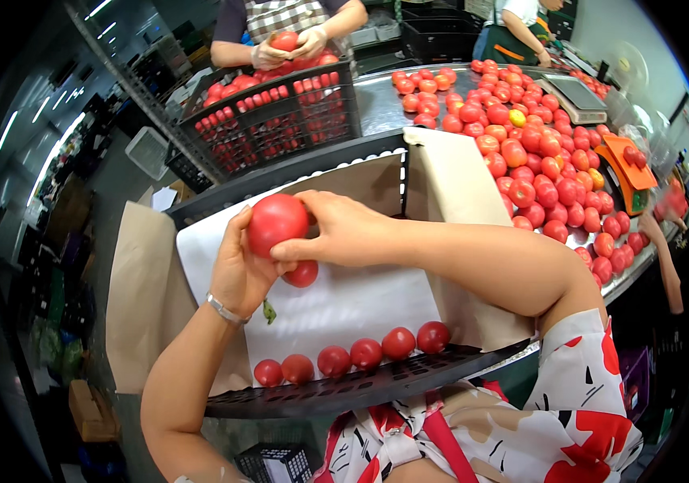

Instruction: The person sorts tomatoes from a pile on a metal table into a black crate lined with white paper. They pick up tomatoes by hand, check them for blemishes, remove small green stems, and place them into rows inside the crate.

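Left hand (238, 270) curled about a large tomato (277, 223), palm under it, thumb up its left side; bracelet at the wrist. Right hand (343, 229) laid on the same tomato from the right, fingers loosely bent over its top and flank, thumb pressing its lower edge. Tomato held between both hands, raised above the crate (344, 390). Second, smaller tomato (303, 275) directly beneath the right thumb, touching it; whether a hand grips it cannot be told.

Crate black, lined with white paper (360, 302). Row of six tomatoes (352, 354) along its near wall, side by side. Small green stem scrap (269, 311) on the paper near the left wrist.

Surface (380, 101) beyond, metal, heaped with loose tomatoes (533, 153) to the right. Another black crate (280, 121) of tomatoes stands up left, where another person's hands (284, 48) hold one.
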Action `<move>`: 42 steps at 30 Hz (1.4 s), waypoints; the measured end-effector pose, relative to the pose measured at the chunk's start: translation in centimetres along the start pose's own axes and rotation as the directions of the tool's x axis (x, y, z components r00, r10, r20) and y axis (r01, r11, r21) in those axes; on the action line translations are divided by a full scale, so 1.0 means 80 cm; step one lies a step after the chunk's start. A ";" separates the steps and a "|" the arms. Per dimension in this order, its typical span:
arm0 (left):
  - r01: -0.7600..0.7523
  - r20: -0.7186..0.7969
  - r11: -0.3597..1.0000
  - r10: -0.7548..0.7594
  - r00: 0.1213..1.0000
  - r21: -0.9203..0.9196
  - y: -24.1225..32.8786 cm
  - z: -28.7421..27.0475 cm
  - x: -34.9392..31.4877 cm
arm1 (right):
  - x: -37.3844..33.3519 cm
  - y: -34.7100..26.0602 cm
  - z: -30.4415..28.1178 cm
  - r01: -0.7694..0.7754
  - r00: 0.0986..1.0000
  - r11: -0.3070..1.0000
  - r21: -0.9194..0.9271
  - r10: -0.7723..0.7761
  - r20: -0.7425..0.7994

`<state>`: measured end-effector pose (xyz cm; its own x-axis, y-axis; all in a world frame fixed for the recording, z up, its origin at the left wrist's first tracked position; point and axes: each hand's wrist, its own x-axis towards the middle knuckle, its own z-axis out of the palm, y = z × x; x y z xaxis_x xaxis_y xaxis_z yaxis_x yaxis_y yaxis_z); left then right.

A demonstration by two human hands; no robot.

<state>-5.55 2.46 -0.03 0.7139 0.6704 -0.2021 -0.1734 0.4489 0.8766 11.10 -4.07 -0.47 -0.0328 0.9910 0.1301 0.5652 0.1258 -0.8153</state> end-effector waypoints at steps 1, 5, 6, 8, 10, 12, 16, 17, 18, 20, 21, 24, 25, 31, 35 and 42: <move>-0.016 0.023 1.000 0.016 1.000 0.000 0.002 0.005 0.000 | 0.001 0.004 0.001 -0.034 0.999 0.997 0.066 0.033 0.006; -0.063 0.028 0.997 0.065 0.998 -0.047 0.001 -0.006 0.003 | -0.005 0.000 -0.002 0.037 0.999 0.990 0.139 -0.036 -0.007; -0.069 0.021 0.995 0.071 0.997 -0.078 0.000 -0.009 0.004 | -0.003 0.001 -0.001 0.055 0.998 0.988 0.146 -0.057 0.009; -0.085 0.037 0.986 0.092 0.995 -0.144 -0.001 -0.017 0.006 | -0.001 0.003 0.001 0.091 0.995 0.983 0.159 -0.097 0.034; -0.107 0.040 0.978 0.116 0.992 -0.177 0.000 -0.019 0.005 | -0.001 -0.001 0.002 0.104 0.993 0.977 0.184 -0.111 0.030; -0.106 0.058 0.975 0.119 0.991 -0.195 0.000 -0.023 0.007 | -0.002 0.002 0.003 0.096 0.994 0.979 0.181 -0.103 0.027; -0.127 0.060 0.973 0.141 0.988 -0.193 0.003 -0.019 0.006 | 0.001 0.007 0.005 0.040 0.997 0.968 0.246 -0.057 0.061; -0.133 0.053 0.973 0.146 0.988 -0.189 0.003 -0.019 0.006 | 0.001 0.008 0.005 0.034 0.997 0.965 0.260 -0.052 0.060; -0.139 0.045 0.973 0.150 0.988 -0.186 0.003 -0.019 0.006 | 0.002 0.010 0.006 0.029 0.997 0.961 0.275 -0.047 0.060; -0.149 0.033 0.978 0.156 0.987 -0.146 0.005 -0.018 0.005 | 0.004 0.015 0.007 0.028 0.997 0.935 0.354 -0.051 0.056; -0.154 0.028 0.982 0.158 0.987 -0.111 0.006 -0.018 0.005 | 0.005 0.017 0.007 0.027 0.997 0.919 0.394 -0.053 0.054; -0.160 0.000 0.987 0.160 0.987 0.018 0.006 -0.017 0.006 | 0.005 0.015 0.004 -0.048 0.997 0.844 0.535 0.012 0.070; -0.160 -0.012 0.985 0.161 0.987 0.065 0.006 -0.017 0.007 | 0.005 0.011 0.001 -0.093 0.994 0.806 0.584 0.041 0.101; -0.117 -0.025 0.980 0.123 0.992 0.161 0.007 -0.009 0.003 | 0.007 0.008 -0.008 -0.211 0.976 0.685 0.697 0.106 0.191; -0.112 -0.056 0.974 0.125 0.991 0.195 0.008 -0.006 0.000 | 0.007 0.006 -0.009 -0.235 0.969 0.693 0.681 0.118 0.215; -0.107 -0.057 0.982 0.117 0.991 0.153 0.006 -0.011 0.003 | 0.010 0.007 -0.012 -0.301 0.952 0.636 0.711 0.159 0.261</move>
<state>-6.07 3.37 -0.01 0.6487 0.7510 -0.1228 -0.1428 0.2787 0.9497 12.19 -3.27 -0.29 -0.1563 0.9757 -0.1534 -0.2165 -0.1854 -0.9585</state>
